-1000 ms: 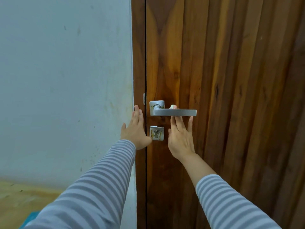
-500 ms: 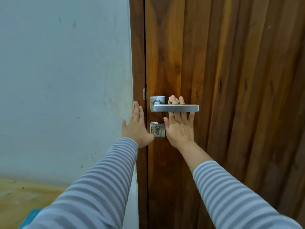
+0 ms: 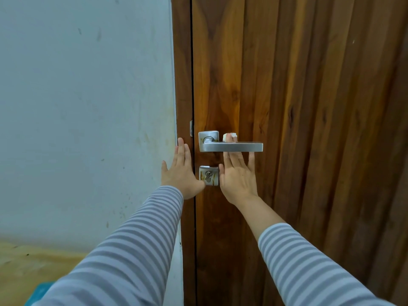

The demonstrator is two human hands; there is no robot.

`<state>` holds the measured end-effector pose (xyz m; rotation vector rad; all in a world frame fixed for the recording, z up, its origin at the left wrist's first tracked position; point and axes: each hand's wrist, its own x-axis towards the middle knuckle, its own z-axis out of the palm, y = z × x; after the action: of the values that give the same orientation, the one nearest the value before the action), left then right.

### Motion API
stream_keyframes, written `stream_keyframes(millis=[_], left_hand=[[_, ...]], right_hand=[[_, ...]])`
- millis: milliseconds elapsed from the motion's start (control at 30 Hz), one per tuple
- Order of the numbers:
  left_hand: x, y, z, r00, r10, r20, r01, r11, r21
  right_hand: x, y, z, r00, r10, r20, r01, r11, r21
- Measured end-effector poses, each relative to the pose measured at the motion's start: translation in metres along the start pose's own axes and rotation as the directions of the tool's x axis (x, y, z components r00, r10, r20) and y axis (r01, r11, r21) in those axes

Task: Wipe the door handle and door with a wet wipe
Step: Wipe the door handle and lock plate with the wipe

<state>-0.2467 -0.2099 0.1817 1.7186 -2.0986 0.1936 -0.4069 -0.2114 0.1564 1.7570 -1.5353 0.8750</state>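
A dark wooden door (image 3: 309,107) carries a square silver lever handle (image 3: 231,147) and a keyhole plate (image 3: 208,176) below it. My right hand (image 3: 238,177) lies flat against the door with its fingers straight, reaching up behind the lever. A small piece of white wet wipe (image 3: 229,136) shows above the lever at my fingertips, pressed to the wood. My left hand (image 3: 182,171) rests flat with straight fingers on the door frame (image 3: 182,85), just left of the keyhole plate.
A pale blue-white wall (image 3: 88,107) with scuff marks fills the left side. A tan floor (image 3: 33,268) and the corner of a blue object (image 3: 37,292) show at the bottom left.
My right hand slid up behind the lever, its fingertips rising above it, then eased down slightly. The left hand stayed on the frame.
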Motion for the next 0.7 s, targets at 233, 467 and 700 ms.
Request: stream_keyframes(millis=[233,467,700], left_hand=[[0.002,-0.001,0.002,1.000,-0.004,-0.009,0.004,1.000,0.004],[0.001,-0.002,0.001,1.000,-0.001,-0.005,0.002,1.000,0.011],[0.000,0.000,-0.002,1.000,-0.011,0.009,0.011,1.000,0.020]], right_hand=[[0.023,0.006,-0.002,0.996,0.012,-0.090,-0.016,0.999,-0.045],[-0.004,0.009,0.000,1.000,-0.013,-0.010,0.012,0.998,-0.068],[-0.056,0.008,0.014,0.993,-0.054,0.106,0.054,0.999,0.005]])
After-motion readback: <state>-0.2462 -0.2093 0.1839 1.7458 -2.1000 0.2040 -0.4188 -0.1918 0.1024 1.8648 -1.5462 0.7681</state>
